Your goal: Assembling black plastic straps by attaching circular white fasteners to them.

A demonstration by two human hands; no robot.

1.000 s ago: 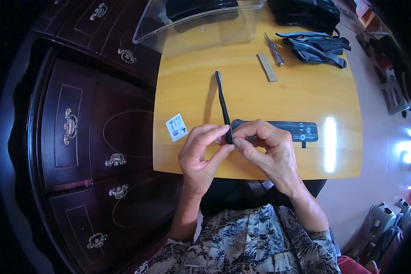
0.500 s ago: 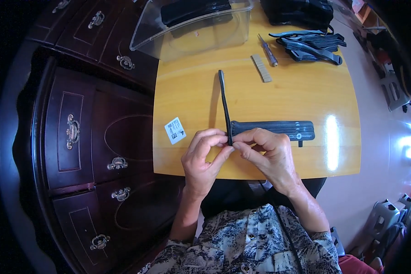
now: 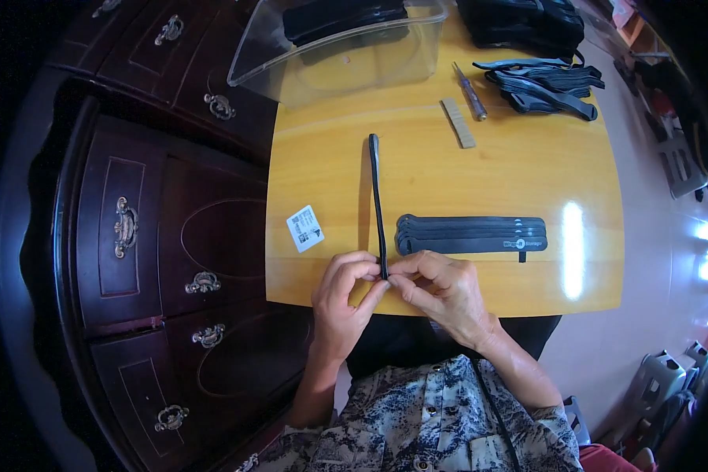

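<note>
A narrow black strap (image 3: 377, 197) stands edge-on over the table, its looped far end pointing away from me. My left hand (image 3: 344, 299) pinches the strap's near end between thumb and fingers. From the other side my right hand (image 3: 448, 297) grips that same end, fingertips almost meeting the left ones. Just beyond my right hand lies a neat stack of flat black straps (image 3: 468, 234), fanned slightly, with light print and a small tab at the right end. Left of the held strap is a white printed label (image 3: 305, 228).
A clear plastic bin (image 3: 252, 75) with black bundles inside stands at the far left of the wooden table (image 3: 322, 173). Farther right are a small screwdriver-like tool (image 3: 470, 90), a grey-brown strip (image 3: 457, 123), a heap of straps (image 3: 539, 86) and a black bundle (image 3: 519, 31). Dark cabinets (image 3: 204, 197) line the left.
Both hands have drawn the strap nearer to me and slightly left, still pinching its near end. The left end of the stack now shows uncovered. The view has shifted slightly.
</note>
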